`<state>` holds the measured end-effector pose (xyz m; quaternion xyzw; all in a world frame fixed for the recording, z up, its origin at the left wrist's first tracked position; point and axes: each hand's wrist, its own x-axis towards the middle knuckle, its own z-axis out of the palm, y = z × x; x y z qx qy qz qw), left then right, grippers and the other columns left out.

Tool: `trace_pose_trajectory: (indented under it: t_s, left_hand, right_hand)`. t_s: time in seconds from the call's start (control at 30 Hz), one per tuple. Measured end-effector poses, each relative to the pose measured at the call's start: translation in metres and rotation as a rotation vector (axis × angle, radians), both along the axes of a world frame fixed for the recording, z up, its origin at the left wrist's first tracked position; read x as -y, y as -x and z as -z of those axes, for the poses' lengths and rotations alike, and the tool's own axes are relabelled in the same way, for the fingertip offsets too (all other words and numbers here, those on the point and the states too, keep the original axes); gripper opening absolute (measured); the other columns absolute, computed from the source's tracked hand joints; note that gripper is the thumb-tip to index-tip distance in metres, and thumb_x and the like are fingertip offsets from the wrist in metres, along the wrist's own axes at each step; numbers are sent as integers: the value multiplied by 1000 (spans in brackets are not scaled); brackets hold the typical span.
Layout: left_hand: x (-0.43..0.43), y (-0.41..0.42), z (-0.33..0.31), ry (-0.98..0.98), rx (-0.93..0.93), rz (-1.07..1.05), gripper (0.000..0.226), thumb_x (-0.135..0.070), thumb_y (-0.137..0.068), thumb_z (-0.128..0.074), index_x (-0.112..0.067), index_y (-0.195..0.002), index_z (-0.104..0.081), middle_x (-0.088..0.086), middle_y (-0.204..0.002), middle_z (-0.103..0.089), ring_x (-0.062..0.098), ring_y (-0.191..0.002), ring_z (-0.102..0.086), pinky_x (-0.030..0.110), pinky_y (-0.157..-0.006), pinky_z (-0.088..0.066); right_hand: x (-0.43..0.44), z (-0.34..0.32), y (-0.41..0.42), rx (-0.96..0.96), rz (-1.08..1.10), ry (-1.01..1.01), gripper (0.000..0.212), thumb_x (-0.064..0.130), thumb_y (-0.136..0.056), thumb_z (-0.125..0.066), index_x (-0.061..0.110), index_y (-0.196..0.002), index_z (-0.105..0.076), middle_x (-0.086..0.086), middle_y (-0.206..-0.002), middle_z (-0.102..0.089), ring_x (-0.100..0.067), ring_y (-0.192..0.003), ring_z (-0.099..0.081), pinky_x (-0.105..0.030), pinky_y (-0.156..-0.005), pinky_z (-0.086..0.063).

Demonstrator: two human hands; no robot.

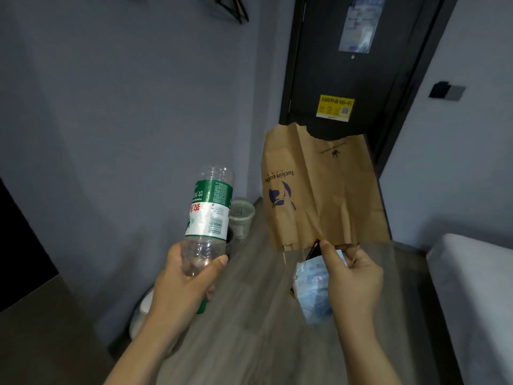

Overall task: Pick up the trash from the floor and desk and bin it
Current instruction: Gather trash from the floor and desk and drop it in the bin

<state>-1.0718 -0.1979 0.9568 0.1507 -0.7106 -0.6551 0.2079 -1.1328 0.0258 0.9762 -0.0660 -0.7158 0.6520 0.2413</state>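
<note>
My left hand grips an empty clear plastic bottle with a green and white label, held upside down with its base up. My right hand pinches the handles of a brown paper coffee bag, which hangs upside down in front of the door. The same hand also holds a crumpled blue and white plastic wrapper and a thin dark item. A small pale mesh waste bin stands on the floor against the wall, beyond the bottle.
A dark door with a yellow sticker closes the far end. The grey wall runs along the left, a white bed edge is at right, and a dark desk corner is at left. Wood floor lies between.
</note>
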Motion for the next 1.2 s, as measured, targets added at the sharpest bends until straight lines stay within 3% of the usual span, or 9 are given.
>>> trace_pose_trajectory:
  t_s: [0.17,0.37,0.63,0.77,0.83,0.9,1.03,1.13,1.2]
  left_hand:
    - [10,68,14,18,58,-34,41,-42,-63,-83,-42,-92,-54,-2,-72,-71,14,-48,-62,21,-44,-48]
    - [50,171,36,5,101,-58,43,-56,-52,-78,-51,-85,-51,-1,-78,-71,24,-53,-65,37,-50,-51]
    - [128,317,41,-43,131,-53,58,-56,-47,-77,-35,-95,-51,-2,-76,-70,17,-47,-61,36,-45,-52]
    - [152,379,52,-43,155,-65,44,-35,-65,-84,-32,-94,-51,3,-74,-68,15,-42,-57,33,-43,-47]
    - [158,407,57,-47,176,-62,41,-30,-68,-84,-32,-92,-50,4,-70,-67,14,-42,-55,33,-43,-48]
    - [164,435,62,-35,206,-61,42,-35,-64,-82,-31,-93,-51,4,-68,-67,15,-44,-56,34,-45,-48]
    - [172,496,71,22,230,-122,36,-35,-71,-82,-32,-91,-52,-1,-73,-69,18,-49,-63,35,-47,-54]
    - [177,545,76,65,270,-164,31,-35,-77,-76,-35,-92,-50,-8,-85,-66,20,-65,-69,32,-51,-56]
    - [181,576,81,90,309,-181,35,-37,-77,-76,-34,-99,-48,-8,-92,-64,21,-72,-69,33,-57,-57]
  right_hand:
    - [7,21,77,31,-35,-5,32,20,-79,-74,12,-54,-57,7,-43,-50,-2,-41,-46,-10,-42,-38]
    - [37,42,179,97,-64,-57,25,22,-80,-74,15,-59,-62,-1,-54,-63,-6,-48,-57,-20,-51,-47]
    - [102,40,319,180,-57,-208,24,24,-82,-71,17,-60,-64,3,-51,-63,-3,-52,-61,-25,-51,-42]
    - [124,50,376,248,-61,-235,25,22,-84,-70,9,-64,-64,-10,-57,-64,-15,-53,-60,-29,-53,-46]
    - [130,56,401,268,-108,-236,24,24,-85,-69,16,-63,-63,-2,-57,-63,-10,-54,-58,-24,-53,-45]
    - [136,63,429,287,-159,-245,23,28,-85,-69,25,-64,-61,7,-58,-62,-6,-55,-57,-22,-54,-47]
    - [150,85,505,330,-159,-288,24,21,-87,-67,14,-65,-65,-4,-58,-65,-15,-55,-64,-37,-56,-54]
    - [157,95,567,331,-258,-283,23,30,-86,-67,27,-65,-61,10,-56,-62,1,-51,-58,-19,-52,-46]
    - [160,104,609,364,-295,-300,22,29,-86,-68,24,-65,-63,6,-56,-63,-5,-53,-60,-22,-52,-47]
